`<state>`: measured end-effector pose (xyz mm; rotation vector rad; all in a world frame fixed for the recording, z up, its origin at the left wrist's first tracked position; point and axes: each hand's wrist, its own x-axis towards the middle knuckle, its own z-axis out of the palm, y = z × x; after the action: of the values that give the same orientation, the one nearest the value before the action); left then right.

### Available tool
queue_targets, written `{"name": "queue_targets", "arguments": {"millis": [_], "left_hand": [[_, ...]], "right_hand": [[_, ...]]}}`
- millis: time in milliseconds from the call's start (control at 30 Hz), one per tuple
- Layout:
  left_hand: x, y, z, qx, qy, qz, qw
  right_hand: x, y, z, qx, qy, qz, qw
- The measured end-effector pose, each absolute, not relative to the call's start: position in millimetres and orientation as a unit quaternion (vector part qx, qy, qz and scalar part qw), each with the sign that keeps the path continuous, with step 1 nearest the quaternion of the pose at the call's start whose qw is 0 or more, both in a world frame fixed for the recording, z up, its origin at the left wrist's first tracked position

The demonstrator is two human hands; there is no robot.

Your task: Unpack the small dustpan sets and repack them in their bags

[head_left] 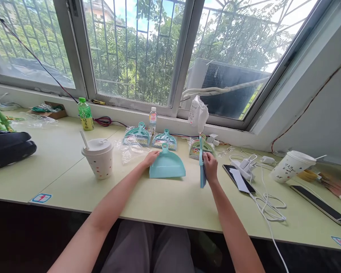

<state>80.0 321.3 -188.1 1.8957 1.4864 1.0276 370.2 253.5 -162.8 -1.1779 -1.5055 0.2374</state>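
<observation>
Teal plastic dustpan (168,167) sits unwrapped at 12 o'clock on my feed, left grip (152,158) over its handle, clamped or not I can't tell; right grip (210,167) clamped on an upright hand brush (202,179); three bagged dustpan sets (165,140) wait behind.

Both bare forearms (113,201) are extended forward from the lower edge of the view, angled inward and held well apart. The left hand (151,158) is laid palm-down with the fingers kept flat, while the right hand (210,167) is held more upright, its fingers curled closed (the back of that hand is turned toward the camera).
</observation>
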Motion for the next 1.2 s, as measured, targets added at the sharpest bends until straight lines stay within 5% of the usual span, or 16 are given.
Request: {"name": "queue_targets", "arguments": {"millis": [200, 267, 533, 633, 767, 967, 1200], "left_hand": [[56.8, 319.6, -178.4, 0.676, 0.650, 0.292, 0.188], [58.5, 316.2, -176.5, 0.677, 0.663, 0.272, 0.169], [67.1, 304.8, -173.2, 0.711, 0.663, 0.213, 0.098], [71.4, 301.4, -167.7, 0.736, 0.640, 0.184, 0.119], [89.4, 289.5, -162.6, 0.778, 0.585, 0.142, 0.179], [128.5, 259.9, -170.9, 0.864, 0.300, 0.081, 0.395], [124.2, 261.1, -171.1, 0.925, 0.315, 0.211, -0.002]], "right_hand": [[396.5, 252.5, -176.9, -0.683, -0.692, 0.019, 0.232], [396.0, 253.9, -182.7, -0.670, -0.717, 0.043, 0.190], [380.1, 251.8, -186.3, -0.674, -0.720, -0.049, 0.156], [375.9, 253.4, -183.4, -0.682, -0.696, -0.066, 0.215], [370.9, 251.1, -176.0, -0.633, -0.707, -0.012, 0.315], [346.6, 236.3, -173.0, -0.538, -0.810, 0.015, 0.234], [346.2, 234.5, -172.2, -0.533, -0.815, 0.030, 0.226]]}}
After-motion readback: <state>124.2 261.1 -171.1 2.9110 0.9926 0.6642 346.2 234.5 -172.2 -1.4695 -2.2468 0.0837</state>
